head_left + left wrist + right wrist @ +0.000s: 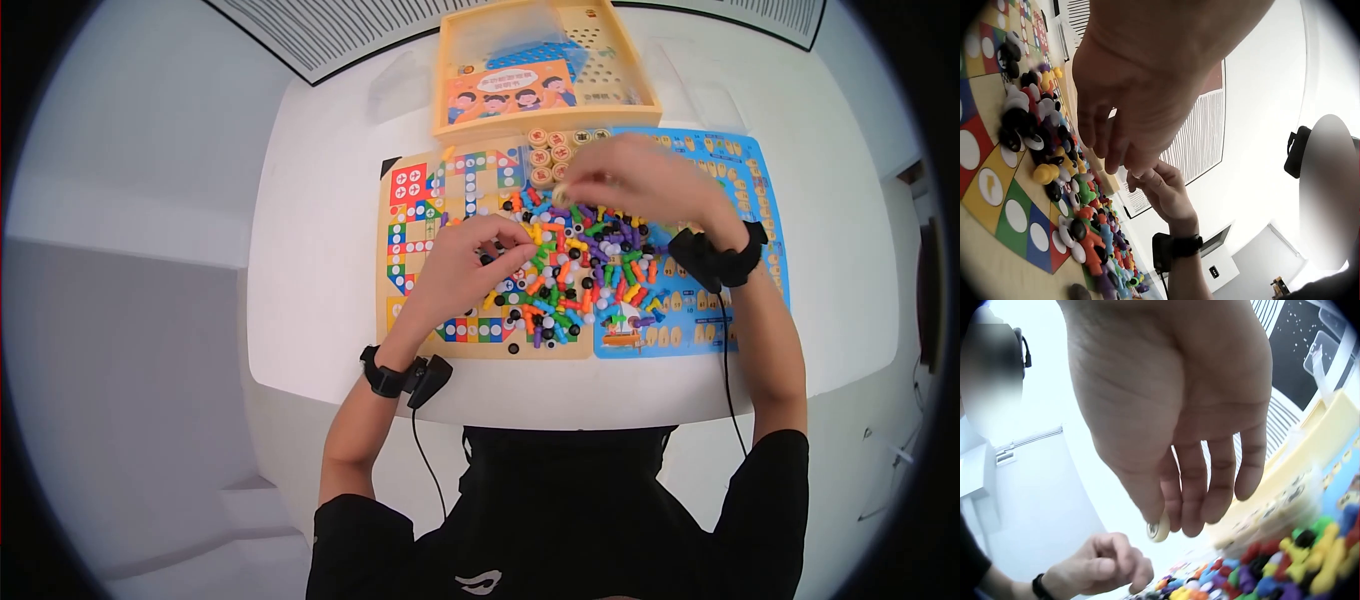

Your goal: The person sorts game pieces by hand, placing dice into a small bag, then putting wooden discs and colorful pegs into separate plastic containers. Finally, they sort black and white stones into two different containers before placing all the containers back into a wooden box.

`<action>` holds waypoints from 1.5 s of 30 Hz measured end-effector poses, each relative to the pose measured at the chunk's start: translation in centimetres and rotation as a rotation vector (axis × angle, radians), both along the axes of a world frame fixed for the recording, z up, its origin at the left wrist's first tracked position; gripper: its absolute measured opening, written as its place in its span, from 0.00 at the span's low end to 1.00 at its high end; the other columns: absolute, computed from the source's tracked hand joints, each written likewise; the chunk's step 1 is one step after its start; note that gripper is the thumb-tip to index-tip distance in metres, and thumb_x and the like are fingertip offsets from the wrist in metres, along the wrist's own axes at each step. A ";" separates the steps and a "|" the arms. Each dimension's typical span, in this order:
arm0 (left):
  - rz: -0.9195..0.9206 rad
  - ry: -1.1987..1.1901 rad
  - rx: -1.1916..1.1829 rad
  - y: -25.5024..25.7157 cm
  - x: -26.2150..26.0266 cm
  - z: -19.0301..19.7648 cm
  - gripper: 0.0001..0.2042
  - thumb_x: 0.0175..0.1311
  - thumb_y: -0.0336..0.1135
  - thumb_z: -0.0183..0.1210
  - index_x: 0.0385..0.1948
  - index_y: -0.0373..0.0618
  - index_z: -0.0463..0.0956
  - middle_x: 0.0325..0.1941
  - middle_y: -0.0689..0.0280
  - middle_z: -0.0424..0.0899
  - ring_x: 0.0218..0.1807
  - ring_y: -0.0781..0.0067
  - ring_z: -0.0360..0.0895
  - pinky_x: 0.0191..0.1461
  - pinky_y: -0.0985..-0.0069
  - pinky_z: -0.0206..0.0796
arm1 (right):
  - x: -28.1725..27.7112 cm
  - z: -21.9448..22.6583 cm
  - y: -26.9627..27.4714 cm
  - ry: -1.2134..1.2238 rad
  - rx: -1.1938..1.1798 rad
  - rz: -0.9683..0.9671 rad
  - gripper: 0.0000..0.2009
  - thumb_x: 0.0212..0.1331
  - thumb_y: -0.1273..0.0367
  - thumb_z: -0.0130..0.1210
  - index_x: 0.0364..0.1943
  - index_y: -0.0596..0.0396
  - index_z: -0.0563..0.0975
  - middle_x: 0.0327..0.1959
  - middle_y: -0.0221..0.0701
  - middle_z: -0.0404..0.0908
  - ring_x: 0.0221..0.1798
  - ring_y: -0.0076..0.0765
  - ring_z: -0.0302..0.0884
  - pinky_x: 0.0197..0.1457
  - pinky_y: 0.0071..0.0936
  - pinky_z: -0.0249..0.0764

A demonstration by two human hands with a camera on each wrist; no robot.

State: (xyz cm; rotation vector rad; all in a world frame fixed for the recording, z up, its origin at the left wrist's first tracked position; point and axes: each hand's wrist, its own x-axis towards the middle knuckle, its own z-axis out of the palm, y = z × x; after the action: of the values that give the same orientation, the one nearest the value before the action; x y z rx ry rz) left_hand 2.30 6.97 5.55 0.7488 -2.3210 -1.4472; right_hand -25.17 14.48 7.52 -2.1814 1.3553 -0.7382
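Note:
In the head view the right hand [645, 178] pinches a round wooden disc [561, 194] above the heap, beside rows of wooden discs [540, 158] with red and black characters. The right wrist view shows the disc [1158, 527] between thumb and fingertips of the right hand [1166, 412]. The left hand [470, 262] hovers over the left part of the pile of colourful pegs and beads [590, 262], its fingers bent; in the left wrist view nothing is seen held in the left hand [1138, 100]. The pile lies across a game board [410, 246].
Behind the boards stands a wooden box [648, 115] with an orange booklet [512, 88] and plastic lids in it. A blue printed board [765, 250] lies on the right. Clear plastic containers [715, 105] lie beside the box on the white table [310, 250].

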 end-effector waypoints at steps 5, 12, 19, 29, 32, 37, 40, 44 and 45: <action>0.003 -0.008 -0.145 -0.6 0.8 0.0 0.06 0.70 0.34 0.67 0.42 0.43 0.85 0.41 0.69 0.88 0.37 0.81 0.81 0.37 0.81 0.69 | -3.2 -0.6 -0.9 -0.038 0.015 -0.462 0.13 0.72 0.63 0.58 0.40 0.60 0.84 0.32 0.38 0.83 0.33 0.41 0.85 0.29 0.34 0.79; -0.015 0.021 -0.118 -0.5 1.0 -0.5 0.06 0.71 0.34 0.66 0.42 0.44 0.85 0.42 0.70 0.88 0.38 0.82 0.81 0.37 0.80 0.68 | -3.0 -2.0 -1.5 0.112 -0.018 -0.477 0.12 0.72 0.64 0.57 0.41 0.60 0.84 0.38 0.38 0.81 0.40 0.41 0.84 0.34 0.35 0.82; -0.006 0.025 -0.103 -0.6 1.5 -0.3 0.06 0.71 0.35 0.66 0.42 0.44 0.85 0.42 0.69 0.88 0.40 0.81 0.81 0.37 0.80 0.68 | -2.8 -3.2 -1.7 0.294 -0.117 -0.416 0.10 0.70 0.66 0.58 0.43 0.57 0.85 0.43 0.37 0.80 0.52 0.48 0.77 0.56 0.43 0.76; 0.224 0.107 -0.192 -2.2 2.1 -0.8 0.05 0.69 0.32 0.66 0.43 0.46 0.84 0.51 0.69 0.84 0.43 0.81 0.79 0.39 0.80 0.68 | -2.4 -3.6 -2.0 0.233 -0.126 -0.282 0.12 0.71 0.68 0.58 0.53 0.56 0.83 0.52 0.38 0.82 0.56 0.49 0.77 0.63 0.39 0.74; 0.352 0.114 -0.257 -3.1 2.3 -1.2 0.10 0.68 0.33 0.67 0.48 0.47 0.82 0.55 0.68 0.82 0.48 0.76 0.78 0.44 0.79 0.70 | -2.6 -3.4 -2.0 0.214 -0.252 -0.348 0.13 0.69 0.67 0.58 0.53 0.54 0.83 0.49 0.35 0.83 0.56 0.48 0.78 0.59 0.41 0.76; 0.587 0.077 -0.447 -5.6 3.4 -4.1 0.18 0.68 0.34 0.67 0.57 0.44 0.75 0.58 0.57 0.77 0.55 0.66 0.77 0.45 0.74 0.75 | -5.1 -1.4 -1.2 0.167 -0.190 -0.503 0.11 0.70 0.66 0.57 0.50 0.54 0.85 0.46 0.39 0.86 0.51 0.48 0.82 0.54 0.41 0.79; 0.593 0.028 -0.347 -6.2 3.6 -4.7 0.22 0.70 0.35 0.66 0.61 0.40 0.71 0.60 0.49 0.76 0.60 0.58 0.76 0.52 0.70 0.79 | -6.2 -0.1 -0.4 0.160 -0.106 -0.596 0.11 0.70 0.65 0.57 0.47 0.55 0.86 0.41 0.40 0.89 0.44 0.48 0.86 0.50 0.41 0.81; 0.492 0.049 -0.121 -6.2 3.3 -4.0 0.22 0.71 0.37 0.66 0.60 0.36 0.70 0.61 0.46 0.76 0.67 0.55 0.74 0.58 0.67 0.80 | -7.4 -0.8 -0.1 0.170 -0.006 -0.590 0.12 0.70 0.66 0.57 0.49 0.58 0.85 0.37 0.41 0.89 0.35 0.45 0.86 0.43 0.38 0.80; 0.487 0.052 -0.110 -5.8 3.0 -3.4 0.22 0.72 0.38 0.65 0.61 0.36 0.71 0.62 0.46 0.78 0.67 0.57 0.75 0.59 0.67 0.78 | -7.4 -0.8 0.0 0.156 -0.012 -0.605 0.12 0.70 0.66 0.57 0.49 0.58 0.85 0.37 0.41 0.89 0.35 0.45 0.86 0.43 0.38 0.80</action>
State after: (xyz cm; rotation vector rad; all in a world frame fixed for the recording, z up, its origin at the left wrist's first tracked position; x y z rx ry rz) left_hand 5.27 1.13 2.12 1.1297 -1.9715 -1.0985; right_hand -32.57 14.47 6.70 -1.8660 2.1352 -0.7898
